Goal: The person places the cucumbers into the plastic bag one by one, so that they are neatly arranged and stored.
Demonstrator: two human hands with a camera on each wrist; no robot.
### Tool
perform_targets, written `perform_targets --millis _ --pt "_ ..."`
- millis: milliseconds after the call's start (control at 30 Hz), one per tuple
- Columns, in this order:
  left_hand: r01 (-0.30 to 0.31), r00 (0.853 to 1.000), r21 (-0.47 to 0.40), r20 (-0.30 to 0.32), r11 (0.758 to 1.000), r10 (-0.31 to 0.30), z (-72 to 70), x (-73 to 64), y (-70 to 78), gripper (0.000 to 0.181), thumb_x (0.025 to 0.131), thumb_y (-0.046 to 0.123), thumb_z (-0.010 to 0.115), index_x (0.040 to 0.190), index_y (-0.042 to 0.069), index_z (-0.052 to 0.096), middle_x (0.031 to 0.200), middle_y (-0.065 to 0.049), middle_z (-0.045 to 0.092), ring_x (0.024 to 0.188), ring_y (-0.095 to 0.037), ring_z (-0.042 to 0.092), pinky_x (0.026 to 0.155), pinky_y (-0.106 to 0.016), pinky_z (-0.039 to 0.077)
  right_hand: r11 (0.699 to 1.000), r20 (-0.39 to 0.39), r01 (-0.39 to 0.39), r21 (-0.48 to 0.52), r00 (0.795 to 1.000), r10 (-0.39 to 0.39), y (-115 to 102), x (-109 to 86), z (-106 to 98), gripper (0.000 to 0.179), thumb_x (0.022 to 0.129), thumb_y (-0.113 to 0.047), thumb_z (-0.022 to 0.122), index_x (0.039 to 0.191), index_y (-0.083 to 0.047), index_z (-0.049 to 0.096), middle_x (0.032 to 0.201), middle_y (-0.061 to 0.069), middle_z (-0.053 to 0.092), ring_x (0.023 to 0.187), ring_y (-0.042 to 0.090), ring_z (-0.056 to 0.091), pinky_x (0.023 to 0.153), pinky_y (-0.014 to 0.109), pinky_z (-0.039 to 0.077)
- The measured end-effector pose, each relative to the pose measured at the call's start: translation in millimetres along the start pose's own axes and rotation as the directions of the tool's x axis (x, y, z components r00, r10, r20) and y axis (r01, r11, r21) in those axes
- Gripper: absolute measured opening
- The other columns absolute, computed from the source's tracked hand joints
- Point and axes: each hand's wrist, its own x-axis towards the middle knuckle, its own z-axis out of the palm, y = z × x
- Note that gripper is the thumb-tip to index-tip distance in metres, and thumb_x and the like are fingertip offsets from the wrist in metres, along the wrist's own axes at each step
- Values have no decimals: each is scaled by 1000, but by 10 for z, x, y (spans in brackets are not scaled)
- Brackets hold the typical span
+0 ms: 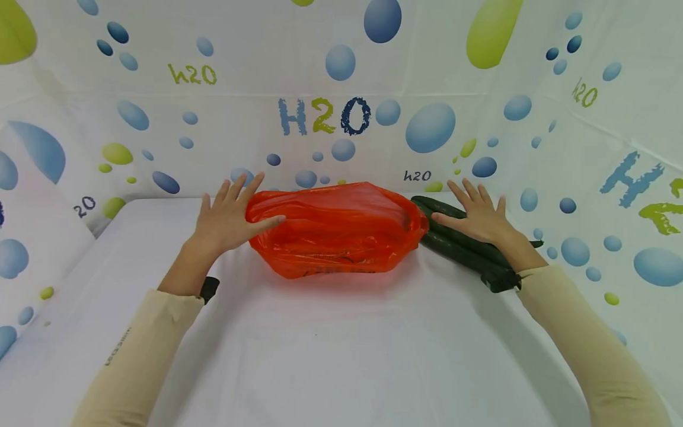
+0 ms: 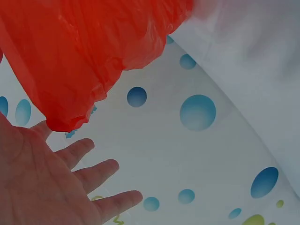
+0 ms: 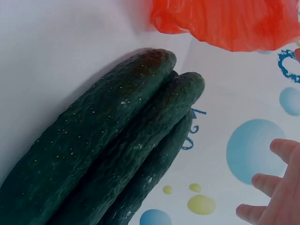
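Note:
A red plastic bag (image 1: 336, 231) lies in the middle of the white table, its contents hidden. My left hand (image 1: 224, 219) is spread beside its left end, the thumb in front of the bag in the head view. In the left wrist view the fingers are straight and hold nothing. My right hand (image 1: 480, 213) is spread above several dark green cucumbers (image 3: 108, 126), right of the bag. Its fingers (image 3: 267, 185) are extended in the right wrist view, with nothing between them.
White cloth with blue and green drops and H2O lettering (image 1: 324, 117) hangs behind the table (image 1: 331, 356) and along both sides. A black strap (image 1: 210, 289) shows at the left wrist, by the beige sleeve.

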Motion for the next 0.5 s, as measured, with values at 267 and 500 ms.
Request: perform_targets --millis 267,500 --pt "4 1000 -40 9 999 -3 65 -36 -22 98 85 72 50 158 28 2 161 -21 11 145 -48 9 109 -74 8 1000 44 -18 -4 999 18 32 -6 50 97 88 -71 43 158 -16 4 161 23 0 144 52 -1 105 77 0" --pt "-37 999 -51 5 998 37 118 -80 -37 95 87 68 51 158 27 5 159 -22 16 142 -47 19 108 -72 17 1000 64 -10 3 998 10 67 -11 122 96 89 -70 44 158 -12 8 160 26 6 142 53 8 105 76 14"
